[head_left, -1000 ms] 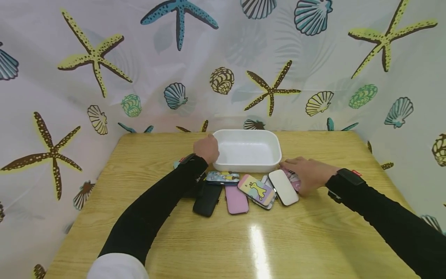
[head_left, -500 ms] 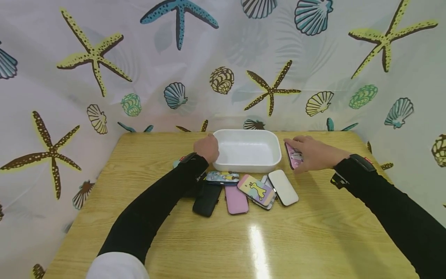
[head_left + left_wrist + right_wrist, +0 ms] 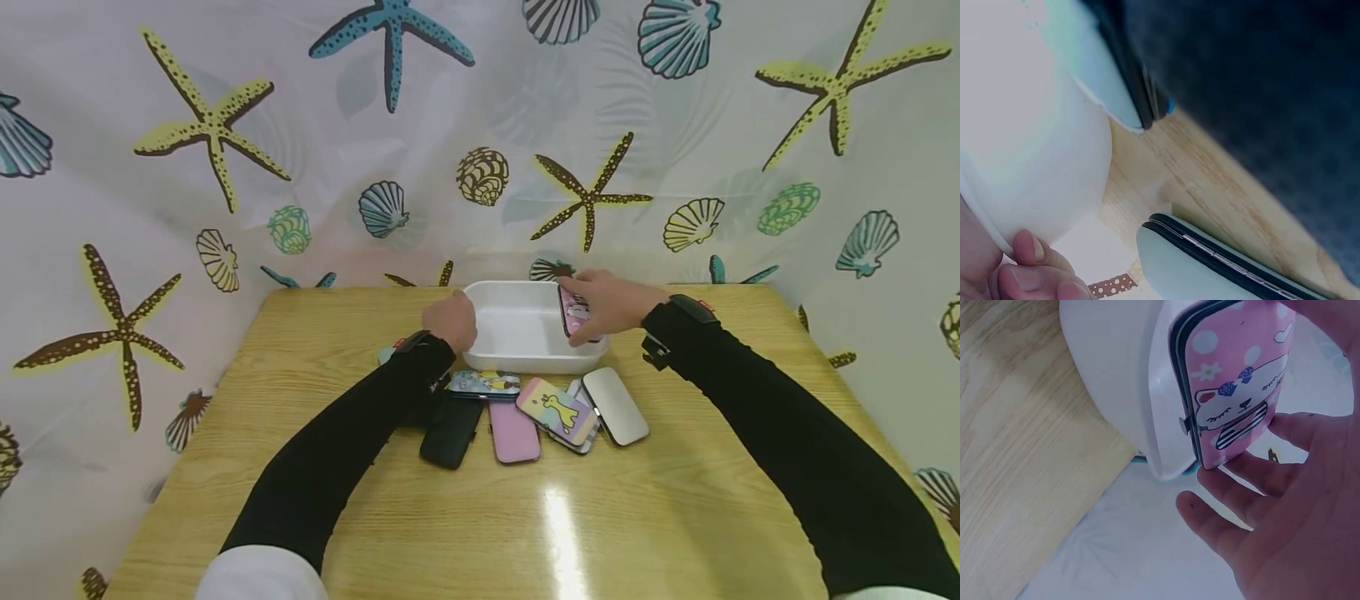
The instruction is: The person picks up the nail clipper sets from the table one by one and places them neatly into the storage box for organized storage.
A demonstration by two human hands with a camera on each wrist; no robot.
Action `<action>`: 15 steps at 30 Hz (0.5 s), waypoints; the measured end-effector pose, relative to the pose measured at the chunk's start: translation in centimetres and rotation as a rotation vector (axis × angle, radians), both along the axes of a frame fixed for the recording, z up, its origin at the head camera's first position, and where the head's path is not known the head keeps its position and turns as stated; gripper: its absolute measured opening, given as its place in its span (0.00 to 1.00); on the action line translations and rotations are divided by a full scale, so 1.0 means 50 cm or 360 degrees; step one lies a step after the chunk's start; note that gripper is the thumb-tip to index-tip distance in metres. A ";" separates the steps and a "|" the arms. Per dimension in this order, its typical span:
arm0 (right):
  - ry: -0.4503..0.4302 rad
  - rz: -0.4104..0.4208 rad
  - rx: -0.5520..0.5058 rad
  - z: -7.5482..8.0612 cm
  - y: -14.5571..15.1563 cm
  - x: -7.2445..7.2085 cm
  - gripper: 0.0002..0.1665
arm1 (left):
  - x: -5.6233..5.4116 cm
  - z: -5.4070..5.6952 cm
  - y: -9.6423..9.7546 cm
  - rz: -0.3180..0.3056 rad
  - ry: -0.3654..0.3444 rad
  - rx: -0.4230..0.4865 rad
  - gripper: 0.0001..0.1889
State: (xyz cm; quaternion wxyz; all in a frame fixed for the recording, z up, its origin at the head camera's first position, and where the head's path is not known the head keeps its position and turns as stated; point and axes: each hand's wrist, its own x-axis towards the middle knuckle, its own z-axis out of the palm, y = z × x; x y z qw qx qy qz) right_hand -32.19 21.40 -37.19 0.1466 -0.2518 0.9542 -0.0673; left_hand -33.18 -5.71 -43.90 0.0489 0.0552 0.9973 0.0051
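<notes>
My left hand [image 3: 450, 321] grips the left rim of a white plastic tub [image 3: 536, 364]; its fingers are curled over the edge in the left wrist view. With my right hand [image 3: 618, 304] I hold a pink hinged case [image 3: 1235, 381] over the tub's right end. A sleeping cat with a bow, dots and flowers decorates the case, and a small clasp sits on its dark rim. In the right wrist view the thumb and fingers pinch its ends, and it is tilted. The case looks closed.
In front of the tub lie several similar cases: a white one [image 3: 615, 406], a giraffe-print one [image 3: 557, 412] over a checked one, a pink one [image 3: 514, 433], a black one [image 3: 450, 433] and a blue patterned one [image 3: 484, 383]. A pale green case [image 3: 1191, 269] lies near my left wrist.
My right hand has picked the pink cat case up from the table right of the white one, and carried it away and leftward over the tub. My left hand stays on the rim.
</notes>
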 end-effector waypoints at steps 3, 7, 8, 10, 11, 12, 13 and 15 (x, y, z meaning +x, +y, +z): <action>-0.0069 -0.0039 0.0033 -0.013 -0.019 -0.012 0.65 | -0.002 -0.006 0.002 0.0010 0.0015 -0.0014 0.26; -0.0081 0.0009 0.0084 -0.042 -0.030 -0.026 0.63 | -0.003 -0.008 0.004 0.0019 0.0010 -0.0022 0.27; -0.0064 0.0038 0.0105 -0.051 -0.030 -0.030 0.62 | -0.003 -0.008 0.005 0.0019 0.0005 -0.0022 0.26; -0.0029 0.0085 0.0143 -0.070 -0.032 -0.038 0.58 | -0.002 -0.006 0.006 0.0021 -0.0003 -0.0023 0.27; -0.0001 0.0103 0.0178 -0.079 -0.032 -0.042 0.56 | -0.002 -0.005 0.007 0.0022 -0.0009 -0.0023 0.27; 0.0021 0.0114 0.0204 -0.089 -0.033 -0.046 0.54 | -0.002 -0.004 0.007 0.0024 -0.0012 -0.0025 0.27; 0.0036 0.0121 0.0235 -0.097 -0.034 -0.049 0.52 | -0.001 -0.003 0.007 0.0028 -0.0014 -0.0027 0.27; 0.0063 0.0142 0.0270 -0.109 -0.036 -0.054 0.48 | -0.001 -0.002 0.008 0.0033 -0.0015 -0.0033 0.27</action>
